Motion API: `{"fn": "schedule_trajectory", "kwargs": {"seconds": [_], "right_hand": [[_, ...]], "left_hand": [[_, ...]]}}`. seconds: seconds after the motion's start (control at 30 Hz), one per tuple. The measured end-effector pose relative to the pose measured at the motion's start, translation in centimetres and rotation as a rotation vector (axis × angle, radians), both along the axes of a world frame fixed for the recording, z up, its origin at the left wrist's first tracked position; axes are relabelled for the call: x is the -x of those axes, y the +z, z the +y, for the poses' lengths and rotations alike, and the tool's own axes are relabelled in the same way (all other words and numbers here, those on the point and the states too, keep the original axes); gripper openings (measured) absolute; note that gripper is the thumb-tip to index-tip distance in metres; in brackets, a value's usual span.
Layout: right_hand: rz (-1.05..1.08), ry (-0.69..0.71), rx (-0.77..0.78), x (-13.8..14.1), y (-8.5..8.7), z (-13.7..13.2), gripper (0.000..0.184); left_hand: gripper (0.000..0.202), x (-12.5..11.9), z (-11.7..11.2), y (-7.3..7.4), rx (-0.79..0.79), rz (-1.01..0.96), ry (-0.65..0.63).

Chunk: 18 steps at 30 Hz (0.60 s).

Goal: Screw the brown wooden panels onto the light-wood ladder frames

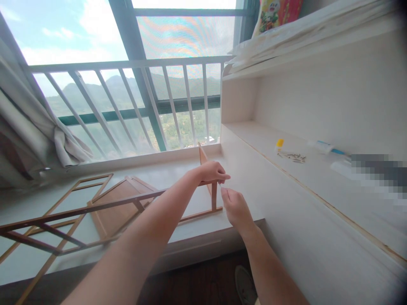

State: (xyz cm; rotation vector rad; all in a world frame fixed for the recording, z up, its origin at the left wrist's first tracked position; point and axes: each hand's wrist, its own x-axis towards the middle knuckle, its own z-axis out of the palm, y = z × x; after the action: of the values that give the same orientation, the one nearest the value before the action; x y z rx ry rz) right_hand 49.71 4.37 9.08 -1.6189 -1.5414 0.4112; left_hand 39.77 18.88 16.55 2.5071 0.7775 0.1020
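The white sill [190, 167] fills the middle, with the desk [286, 203] at 3 o'clock. The wood frame [95, 206] stands on the sill. Its long bar runs from 9 o'clock in toward my hands. A flat brown panel [111, 220] lies under it. My left hand [211, 171] is closed over the frame's top corner. My right hand [235, 207] is just beside it at 5 o'clock, fingers pinched tight by the short post [214, 197]. I cannot tell if it holds anything. Both hands are at the frame's near end, the left one touching. Small screws [294, 157] lie on the desk at 2 o'clock, well apart.
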Motion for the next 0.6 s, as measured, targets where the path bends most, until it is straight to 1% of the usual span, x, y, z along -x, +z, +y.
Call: {"fn": "schedule_trajectory", "kwargs": {"seconds": [0.17,0.3,0.4,0.6], "right_hand": [[-0.002,0.0,-0.005,-0.5,-0.1,0.0,0.044],[-0.017,0.029,-0.008,-1.2,-0.2,0.1,0.043],[-0.047,0.043,0.0,-1.6,-0.3,0.2,0.043],[-0.122,0.039,0.014,-2.0,-0.4,0.3,0.044]], "left_hand": [[0.041,0.0,0.0,0.1,0.013,-0.007,0.005],[0.04,0.0,-0.1,0.2,0.012,-0.006,0.006],[0.04,0.0,-0.1,0.2,0.007,-0.011,-0.002],[0.038,0.0,-0.1,0.1,0.011,-0.012,0.025]]}}
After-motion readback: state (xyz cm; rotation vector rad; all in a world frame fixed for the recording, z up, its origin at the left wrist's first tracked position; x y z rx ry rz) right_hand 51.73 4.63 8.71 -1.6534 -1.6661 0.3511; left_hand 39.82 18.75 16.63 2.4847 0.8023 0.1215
